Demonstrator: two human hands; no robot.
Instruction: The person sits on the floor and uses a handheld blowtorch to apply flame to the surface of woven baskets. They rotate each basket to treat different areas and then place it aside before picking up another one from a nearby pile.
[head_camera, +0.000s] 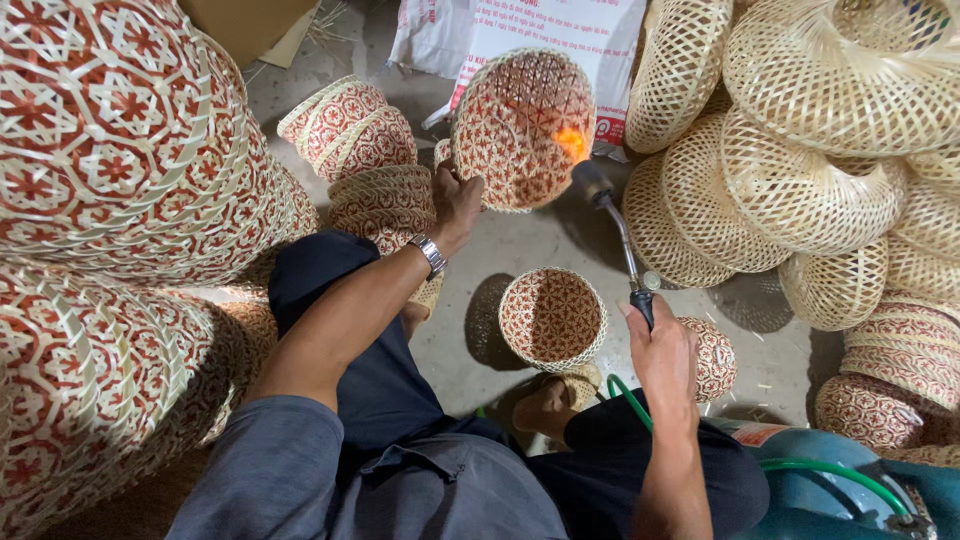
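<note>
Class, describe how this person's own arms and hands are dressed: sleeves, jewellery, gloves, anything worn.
Both hands are bare, with no gloves. The left hand has a silver metal-link wristwatch at the wrist. The left arm wears a grey-blue sleeve pushed up above the elbow. The right hand shows no watch or rings, and its forearm is uncovered.

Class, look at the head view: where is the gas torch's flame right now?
The flame is upper centre, licking the right edge of the red-and-white woven basket held up by the left hand, left of the plain bamboo baskets.
</note>
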